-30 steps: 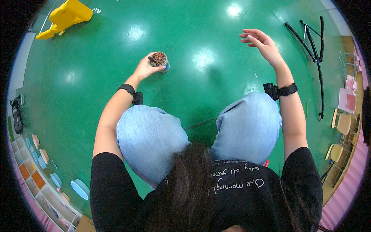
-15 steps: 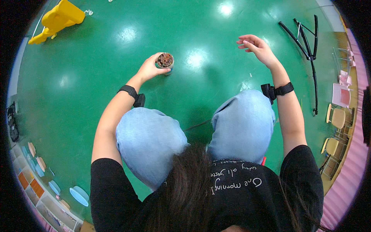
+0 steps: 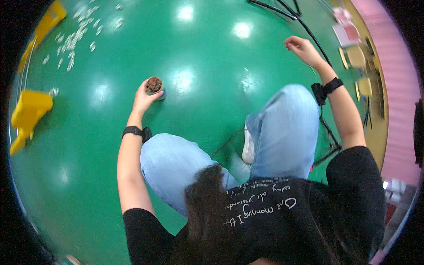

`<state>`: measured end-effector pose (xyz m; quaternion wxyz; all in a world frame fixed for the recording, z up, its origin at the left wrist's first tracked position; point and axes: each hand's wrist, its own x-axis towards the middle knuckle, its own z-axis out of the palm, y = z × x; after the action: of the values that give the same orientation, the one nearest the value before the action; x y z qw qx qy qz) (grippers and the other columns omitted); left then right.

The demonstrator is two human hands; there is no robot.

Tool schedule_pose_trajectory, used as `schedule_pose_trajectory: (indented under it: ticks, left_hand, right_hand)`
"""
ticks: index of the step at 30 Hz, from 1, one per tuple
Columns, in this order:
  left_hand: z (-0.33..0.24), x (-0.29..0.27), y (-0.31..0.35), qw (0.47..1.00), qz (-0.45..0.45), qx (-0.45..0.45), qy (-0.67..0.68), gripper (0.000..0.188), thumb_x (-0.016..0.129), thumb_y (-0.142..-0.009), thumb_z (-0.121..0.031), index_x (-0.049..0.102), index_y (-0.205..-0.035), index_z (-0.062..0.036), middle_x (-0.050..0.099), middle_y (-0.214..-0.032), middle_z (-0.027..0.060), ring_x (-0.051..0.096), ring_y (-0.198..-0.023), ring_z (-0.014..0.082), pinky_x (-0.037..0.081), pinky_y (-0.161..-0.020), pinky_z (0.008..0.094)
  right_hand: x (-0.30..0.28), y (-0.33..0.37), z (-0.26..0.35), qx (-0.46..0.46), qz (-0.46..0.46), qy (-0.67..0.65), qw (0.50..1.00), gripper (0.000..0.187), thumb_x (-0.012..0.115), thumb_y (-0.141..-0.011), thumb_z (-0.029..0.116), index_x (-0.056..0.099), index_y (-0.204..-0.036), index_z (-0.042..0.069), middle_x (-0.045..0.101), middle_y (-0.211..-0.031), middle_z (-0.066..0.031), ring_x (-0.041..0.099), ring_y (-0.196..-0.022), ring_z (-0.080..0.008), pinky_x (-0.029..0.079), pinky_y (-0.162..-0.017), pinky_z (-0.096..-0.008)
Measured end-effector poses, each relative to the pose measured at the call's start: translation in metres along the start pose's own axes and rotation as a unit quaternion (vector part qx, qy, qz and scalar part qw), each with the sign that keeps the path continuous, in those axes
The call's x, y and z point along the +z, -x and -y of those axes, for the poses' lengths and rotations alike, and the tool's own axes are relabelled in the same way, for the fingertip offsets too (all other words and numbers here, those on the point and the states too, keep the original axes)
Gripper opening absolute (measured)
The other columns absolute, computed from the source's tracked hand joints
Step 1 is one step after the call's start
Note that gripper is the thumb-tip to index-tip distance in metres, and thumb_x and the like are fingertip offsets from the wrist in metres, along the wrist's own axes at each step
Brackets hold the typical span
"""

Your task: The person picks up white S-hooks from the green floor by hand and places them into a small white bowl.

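My left hand (image 3: 145,98) is wrapped around a small round cup (image 3: 163,93), held upright over the green floor. Small brown, roundish pieces (image 3: 153,84) fill it to the top; their exact kind is too small to tell. Off to the right, my right hand (image 3: 304,49) hangs in the air beside a black metal stand, with its fingers loosely bent. Nothing shows in that hand. Each wrist carries a black strap with a small box on it.
Many small clear or white pieces (image 3: 75,39) lie scattered over the far left floor. Two yellow plastic objects (image 3: 33,108) stand along the left edge. A black stand (image 3: 304,22) lies at the far right, with small chairs (image 3: 353,57) and a pink curtain (image 3: 399,88) beyond.
My view has turned to the left, bringing the scattered pieces into sight. The left hand still holds the cup. The right hand's fingers have bent in more.
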<state>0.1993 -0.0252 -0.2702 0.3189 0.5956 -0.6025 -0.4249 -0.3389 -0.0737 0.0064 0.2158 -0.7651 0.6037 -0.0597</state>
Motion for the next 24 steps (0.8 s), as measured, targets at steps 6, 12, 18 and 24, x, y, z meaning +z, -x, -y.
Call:
schedule_pose_trajectory:
  ticks: [6, 12, 18, 24]
  left_hand:
    - [0.042, -0.018, -0.026, 0.996, 0.064, 0.055, 0.022, 0.065, 0.081, -0.069, -0.015, 0.051, -0.126, -0.0017, 0.061, -0.12, 0.0121, 0.058, -0.111, 0.0212, 0.046, -0.096, 0.0346]
    - [0.052, -0.011, -0.055, 0.996, 0.066, 0.036, 0.049, 0.064, 0.08, -0.073, -0.013, 0.049, -0.127, 0.0004, 0.06, -0.119, 0.0098, 0.059, -0.108, 0.0186, 0.045, -0.095, 0.0323]
    - [0.036, -0.036, -0.061, 0.995, 0.072, -0.059, 0.043, 0.06, 0.078, -0.076, -0.011, 0.046, -0.126, 0.0033, 0.059, -0.117, 0.0121, 0.057, -0.108, 0.0204, 0.045, -0.094, 0.0331]
    - [-0.056, -0.012, -0.112, 0.992, 0.097, -0.068, -0.039, 0.046, 0.077, -0.076, -0.007, 0.053, -0.116, -0.0014, 0.064, -0.096, 0.0045, 0.058, -0.075, 0.0097, 0.047, -0.058, 0.0223]
  right_hand:
    - [-0.032, 0.13, -0.099, 0.202, -0.079, 0.088, 0.972, 0.022, 0.054, -0.089, 0.014, 0.06, -0.104, -0.001, 0.066, -0.09, -0.0112, 0.064, -0.083, -0.0192, 0.051, -0.075, -0.0331]
    - [0.022, 0.205, -0.192, 0.34, -0.048, 0.129, 0.93, 0.023, 0.054, -0.085, 0.015, 0.062, -0.1, 0.0, 0.067, -0.085, -0.0128, 0.064, -0.074, -0.0218, 0.051, -0.071, -0.0356]
    - [0.101, 0.222, -0.269, 0.375, 0.029, -0.029, 0.926, 0.027, 0.053, -0.08, 0.017, 0.064, -0.1, 0.001, 0.069, -0.089, -0.0161, 0.066, -0.082, -0.0274, 0.052, -0.076, -0.0398]
    - [0.114, 0.193, -0.388, 0.41, -0.004, -0.155, 0.899, 0.028, 0.054, -0.081, 0.019, 0.065, -0.1, 0.002, 0.068, -0.092, -0.0172, 0.066, -0.086, -0.0292, 0.052, -0.078, -0.0395]
